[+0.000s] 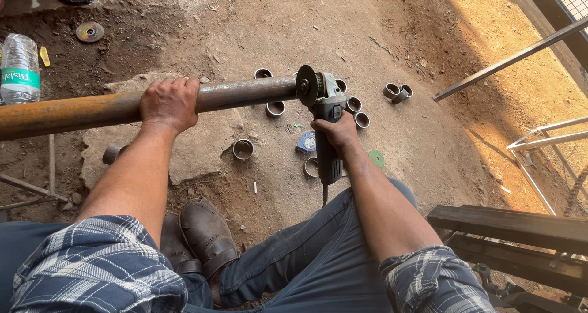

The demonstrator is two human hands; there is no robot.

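- The left hand (169, 103) wraps its fingers tightly over a long rusty steel pipe (110, 108) that runs from the 9 o'clock edge to the frame's centre.
- The right hand (335, 133) has its fingers curled around the body of an angle grinder (326, 114); its disc (306, 85) sits at the pipe's cut end.
- Short cut pipe rings (243, 149) lie scattered on the dirt below and at 3 o'clock of the grinder, close under the working end.
- A flat stone slab (196, 154) lies beneath the pipe.
- A plastic water bottle (19, 68) lies at 9 o'clock, a spare disc (90, 31) at 11 o'clock.
- Metal bars (508, 59) cross at 2 o'clock.
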